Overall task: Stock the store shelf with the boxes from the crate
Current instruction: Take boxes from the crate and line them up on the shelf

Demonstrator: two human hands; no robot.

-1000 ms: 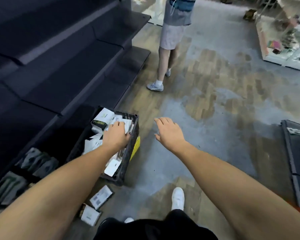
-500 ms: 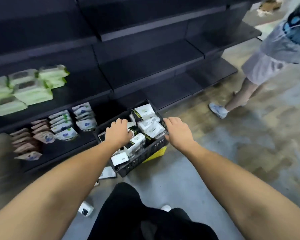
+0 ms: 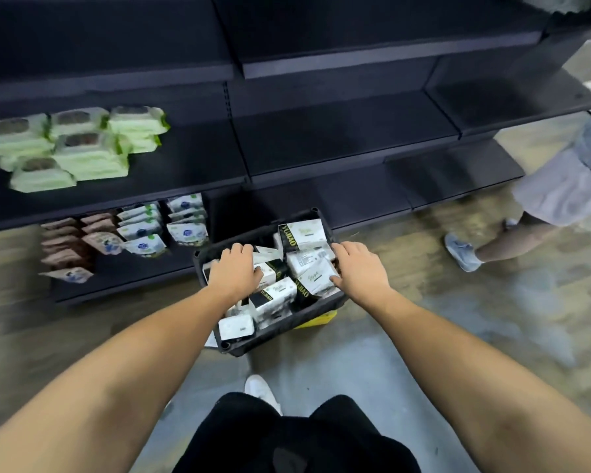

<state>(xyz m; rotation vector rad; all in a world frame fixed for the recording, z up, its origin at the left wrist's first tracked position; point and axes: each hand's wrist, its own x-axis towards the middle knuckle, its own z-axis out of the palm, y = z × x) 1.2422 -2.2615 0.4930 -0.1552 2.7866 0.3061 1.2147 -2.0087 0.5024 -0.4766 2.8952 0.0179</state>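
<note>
Crate (image 3: 273,333): white-black boxes (image 3: 306,234), "YUBAO" legible. Left hand (image 3: 234,273), right hand (image 3: 360,269) on boxes; grip curled, hold unclear.

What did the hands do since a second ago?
The right hand moved left, from over the bare floor into the crate, and now lies on the white boxes. The left hand stayed on the boxes in the crate. No box has left the crate. Whether either hand grips one is unclear.

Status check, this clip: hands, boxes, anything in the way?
Left hand and right hand on boxes in crate, grip unclear. Crate near full; none on shelf. Person at right, clear of crate.
</note>
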